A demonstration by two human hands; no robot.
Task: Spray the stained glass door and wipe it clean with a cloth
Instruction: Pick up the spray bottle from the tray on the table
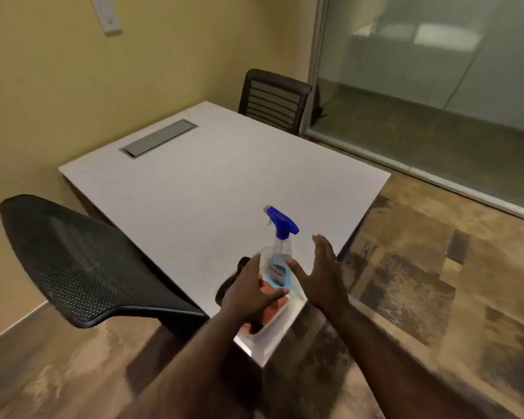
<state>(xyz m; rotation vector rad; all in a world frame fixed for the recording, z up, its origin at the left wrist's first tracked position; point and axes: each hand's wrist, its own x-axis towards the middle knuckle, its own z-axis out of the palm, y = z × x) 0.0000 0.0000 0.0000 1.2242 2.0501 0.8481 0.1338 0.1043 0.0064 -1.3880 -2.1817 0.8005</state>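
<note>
While both hands reach over the near corner of the white surface [194, 182], the left hand [248, 293] has its fingers [273, 297] loosely spread and curled toward the lower body of the spray bottle [277, 261], thumb side close against it, though whether they actually press it I cannot tell; the right hand [321, 275] is flat and wide open, fingers together and pointing up, thumb tip just beside the bottle's label, gripping nothing; one spray bottle stands upright near that corner, clear plastic with a blue trigger head and a blue label; beneath the left hand lies something orange [266, 316] in a white tray [274, 323], mostly hidden, with a dark object [232, 281] just beside it; two dark chairs are in view, a mesh one [82, 264] at the left and a slatted one [274, 101] at the far side; the glass door [430, 86] stands well apart at the upper right, hazy and dull.
</note>
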